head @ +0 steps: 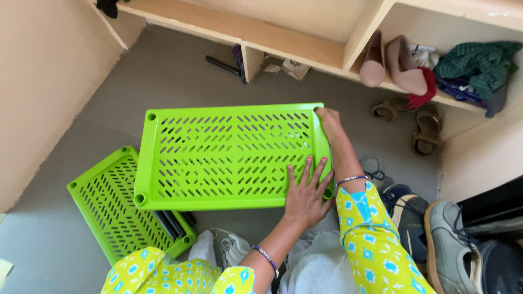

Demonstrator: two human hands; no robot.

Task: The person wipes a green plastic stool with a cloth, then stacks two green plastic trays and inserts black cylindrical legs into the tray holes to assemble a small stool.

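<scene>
1. Under the left hand [306, 197], whose fingers are lying spread and flat, a green slotted shelf panel [229, 155] is being held level above the grey floor [180, 76]; it is probably light, stiff plastic, smooth enough to slide under a palm.
2. Beyond those fingers, the right hand [328, 121] is gripping the panel's far right corner, fingers curled over the rim; the solid rim and corner sockets look like the surest holds, the slotted middle likely flexing.
3. Left of both hands, a second green panel [117, 204] is lying partly beneath the first, with dark rods [171, 224] beside it.
4. Right of the fingers, shoes [436, 234] and sandals [427, 130] are crowding the floor; open room is lying to the left.
5. Farthest off, a wooden shelf edge [294, 46] is limiting forward travel.
</scene>
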